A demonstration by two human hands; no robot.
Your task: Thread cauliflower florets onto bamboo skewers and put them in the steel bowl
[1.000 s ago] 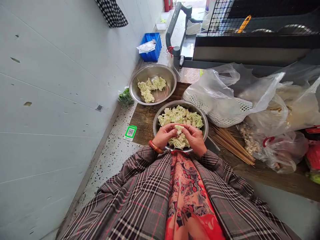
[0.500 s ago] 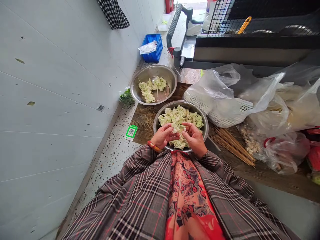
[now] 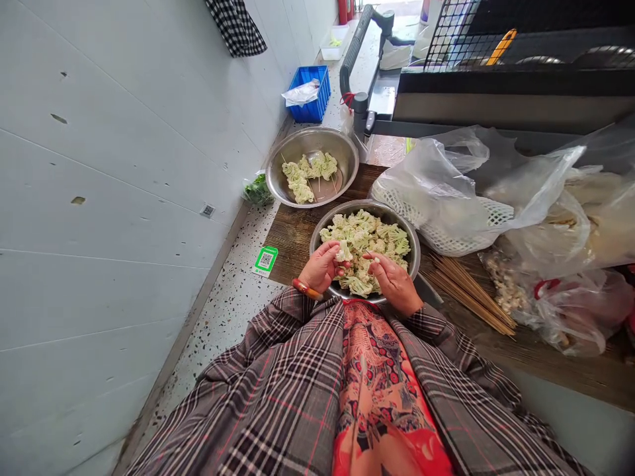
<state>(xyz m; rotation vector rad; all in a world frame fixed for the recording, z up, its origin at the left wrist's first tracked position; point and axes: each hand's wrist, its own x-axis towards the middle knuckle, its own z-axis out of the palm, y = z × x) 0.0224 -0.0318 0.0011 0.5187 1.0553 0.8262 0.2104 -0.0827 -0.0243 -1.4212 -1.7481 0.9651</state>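
Over the near side of a metal bowl (image 3: 415, 254) heaped with cauliflower pieces (image 3: 362, 228), my left hand (image 3: 320, 268) pinches a small cauliflower floret (image 3: 344, 250). To its right, my right hand (image 3: 395, 281) is closed on a small pale cauliflower bit (image 3: 376, 260), with what looks like a thin stick tip beside it. A gap separates the two hands. Behind stands a second metal bowl (image 3: 312, 134), holding skewered cauliflower (image 3: 299, 182) with thin sticks poking out.
Wooden skewers (image 3: 469, 291) lie on the dark wooden board (image 3: 292, 231) at the right. Plastic bags (image 3: 446, 192) crowd the right side. A green code card (image 3: 266, 260) lies left, a blue basket (image 3: 322, 92) stands behind, and a wall (image 3: 109, 198) borders the left.
My hands have moved apart, the right one going right and slightly down with a small bit in its fingers. The floret stays in my left hand. The whole view has shifted slightly.
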